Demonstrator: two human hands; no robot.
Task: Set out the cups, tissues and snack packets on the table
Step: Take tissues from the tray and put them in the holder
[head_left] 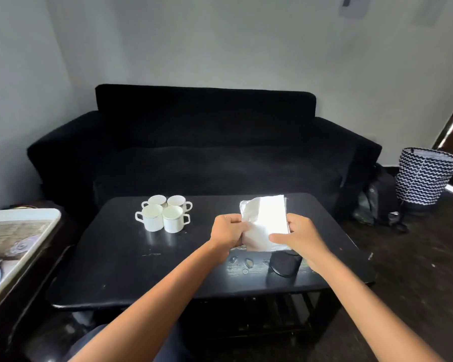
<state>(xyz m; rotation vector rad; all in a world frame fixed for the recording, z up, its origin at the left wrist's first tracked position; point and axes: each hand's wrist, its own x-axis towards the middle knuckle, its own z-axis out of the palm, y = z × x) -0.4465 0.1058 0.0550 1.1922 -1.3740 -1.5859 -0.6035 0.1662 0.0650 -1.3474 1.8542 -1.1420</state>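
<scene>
White paper tissue stack (266, 223) | gripped at both sides by left hand (228, 229) and right hand (300, 237) | best lowered flat onto black surface (120, 257), clear of four white cups (164, 216)

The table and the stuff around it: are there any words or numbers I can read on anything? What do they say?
No words or numbers can be read anywhere.
The four white cups: plain, no print.
The tissues held by the left hand and right hand: blank white.
The tray at the left: a picture only, no letters visible.
The paper on the wall: too small and blurred to read.
</scene>
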